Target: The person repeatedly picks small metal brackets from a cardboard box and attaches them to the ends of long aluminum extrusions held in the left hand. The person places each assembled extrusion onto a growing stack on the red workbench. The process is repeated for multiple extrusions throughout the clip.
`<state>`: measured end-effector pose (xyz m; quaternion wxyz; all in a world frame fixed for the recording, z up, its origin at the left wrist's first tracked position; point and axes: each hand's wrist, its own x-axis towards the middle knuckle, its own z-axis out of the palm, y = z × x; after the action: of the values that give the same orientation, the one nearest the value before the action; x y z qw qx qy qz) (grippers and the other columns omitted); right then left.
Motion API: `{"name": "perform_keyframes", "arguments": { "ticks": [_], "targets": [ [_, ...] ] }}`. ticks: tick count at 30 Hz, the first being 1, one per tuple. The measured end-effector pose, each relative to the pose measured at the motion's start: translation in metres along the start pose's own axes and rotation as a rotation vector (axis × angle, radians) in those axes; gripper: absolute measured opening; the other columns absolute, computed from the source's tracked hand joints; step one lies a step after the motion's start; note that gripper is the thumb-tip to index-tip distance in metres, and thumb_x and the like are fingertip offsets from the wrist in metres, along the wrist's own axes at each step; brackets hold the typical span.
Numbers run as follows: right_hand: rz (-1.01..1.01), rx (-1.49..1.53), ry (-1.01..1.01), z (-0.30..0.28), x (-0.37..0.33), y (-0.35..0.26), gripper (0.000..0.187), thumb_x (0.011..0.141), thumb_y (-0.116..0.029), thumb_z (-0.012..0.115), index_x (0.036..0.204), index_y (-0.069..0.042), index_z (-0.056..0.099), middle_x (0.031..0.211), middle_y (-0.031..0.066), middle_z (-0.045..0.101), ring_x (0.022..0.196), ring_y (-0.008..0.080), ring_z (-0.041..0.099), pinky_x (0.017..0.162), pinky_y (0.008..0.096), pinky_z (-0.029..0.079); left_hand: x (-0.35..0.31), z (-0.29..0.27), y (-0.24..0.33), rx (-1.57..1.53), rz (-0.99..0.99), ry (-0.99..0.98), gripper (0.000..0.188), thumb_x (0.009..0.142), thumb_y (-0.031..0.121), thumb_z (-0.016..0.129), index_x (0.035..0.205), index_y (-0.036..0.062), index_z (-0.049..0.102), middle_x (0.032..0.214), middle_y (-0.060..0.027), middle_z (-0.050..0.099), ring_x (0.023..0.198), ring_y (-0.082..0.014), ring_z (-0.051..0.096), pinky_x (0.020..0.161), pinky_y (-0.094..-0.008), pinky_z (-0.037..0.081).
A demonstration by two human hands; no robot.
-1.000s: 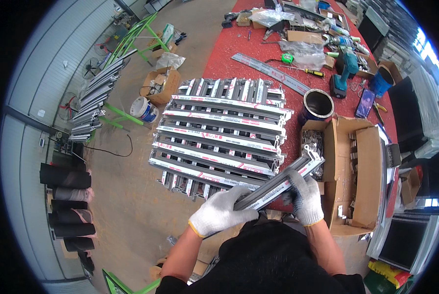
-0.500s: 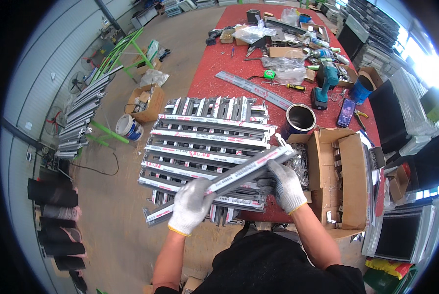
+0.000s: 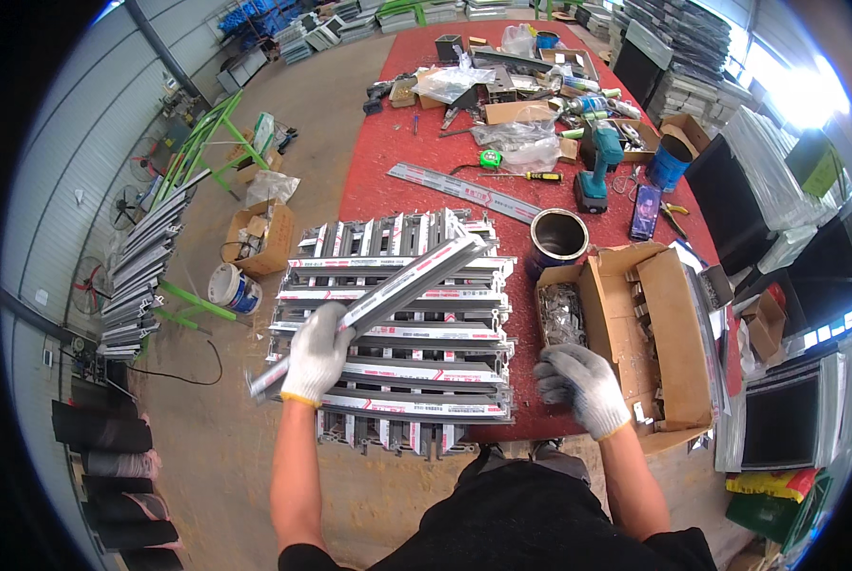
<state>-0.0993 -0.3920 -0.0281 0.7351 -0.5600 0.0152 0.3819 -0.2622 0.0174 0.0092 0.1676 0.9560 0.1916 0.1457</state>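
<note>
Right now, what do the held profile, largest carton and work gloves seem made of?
Held profile: probably metal, satin grey, with crisp edges. Largest carton: likely cardboard, matt brown, with folded flaps. Work gloves: seemingly knitted fabric, matt white and grey, snug cuffs.

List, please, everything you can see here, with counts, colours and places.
table: one, red, centre
stacked bars: many, grey, table's near left
held bar: one, grey, above stacked bars
flat strip: one, grey, beyond stacked bars
tape measure: one, green, beyond flat strip
screwdriver: one, yellow, beside tape measure
drill: one, teal, table's right
phone: one, dark, beside drill
pliers: one, yellow, beside phone
open tin: one, dark, beside flat strip
open boxes: two, brown, table's near right
plastic bags: several, clear, table's far half
bucket: one, white, left floor
racked bars: many, grey, left
rolls: several, black, lower left
left hand: one, white-gloved, gripping held bar
right hand: one, white-gloved, beside open boxes
</note>
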Motion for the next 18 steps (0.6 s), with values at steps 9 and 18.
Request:
{"name": "perform_keyframes", "arguments": {
  "ticks": [9, 18],
  "targets": [
    [-0.084, 0.025, 0.315, -0.024, -0.044, 0.007, 0.035, 0.115, -0.024, 0.069, 0.137, 0.004, 0.069, 0.108, 0.0131, 0.080, 0.081, 0.0169, 0.075, 0.072, 0.0315, 0.063, 0.162, 0.013, -0.037, 0.023, 0.238, -0.128, 0.030, 0.097, 0.007, 0.076, 0.125, 0.0027, 0.069, 0.118, -0.0263, 0.076, 0.117, -0.0467, 0.073, 0.103, -0.0520, 0.057],
    [-0.083, 0.092, 0.567, -0.014, -0.076, 0.011, 0.031, 0.113, -0.017, 0.070, 0.131, 0.008, 0.069, 0.100, 0.0156, 0.077, 0.076, 0.0184, 0.072, 0.068, 0.0324, 0.062, 0.239, 0.063, -0.059, 0.025, 0.237, -0.355, 0.024, 0.099, 0.010, 0.074, 0.122, 0.0021, 0.068, 0.113, -0.0275, 0.077, 0.113, -0.0479, 0.074, 0.098, -0.0500, 0.058]
  ]
}}
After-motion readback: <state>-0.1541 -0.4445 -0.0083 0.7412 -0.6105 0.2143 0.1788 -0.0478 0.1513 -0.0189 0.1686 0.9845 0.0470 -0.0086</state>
